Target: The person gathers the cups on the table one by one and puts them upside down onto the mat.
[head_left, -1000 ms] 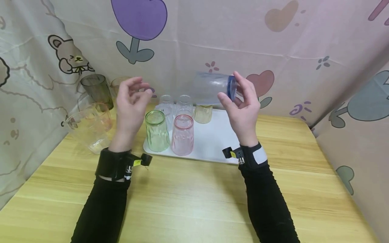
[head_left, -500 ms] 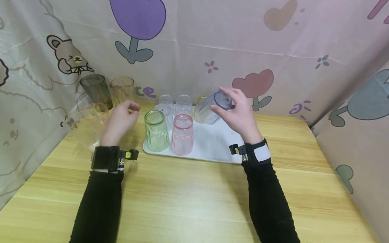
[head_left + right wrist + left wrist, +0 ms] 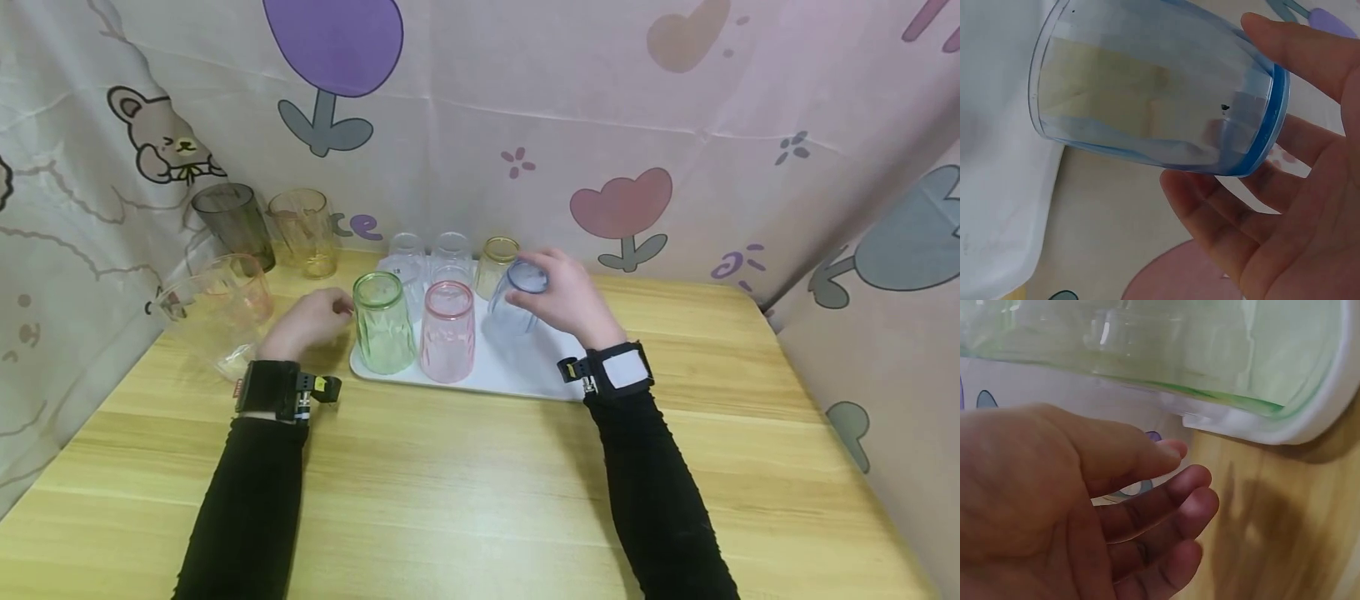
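In the head view my right hand [image 3: 566, 296] grips an upside-down blue glass [image 3: 513, 312] near its base, over the right part of a white tray [image 3: 543, 367]. In the right wrist view the glass's mouth is close to the tray; whether it touches I cannot tell. Thumb and fingers lie on opposite sides of it. My left hand [image 3: 307, 321] holds nothing, its fingers loosely bent, just left of an upturned green glass [image 3: 386, 329]. A pink glass [image 3: 448, 337] stands upside down beside the green one. Behind the blue glass is a yellow glass [image 3: 491, 271].
Several clear glasses [image 3: 450, 250] stand at the tray's back left. On the table's left are a dark grey glass [image 3: 238, 229], an amber glass [image 3: 306, 237], a pale pink glass [image 3: 251, 287] and a clear vessel [image 3: 213, 333]. A patterned cloth [image 3: 480, 108] hangs behind.
My right hand has turned the blue glass from sideways to mouth-down and lowered it to the tray. My left hand has come down beside the green glass.
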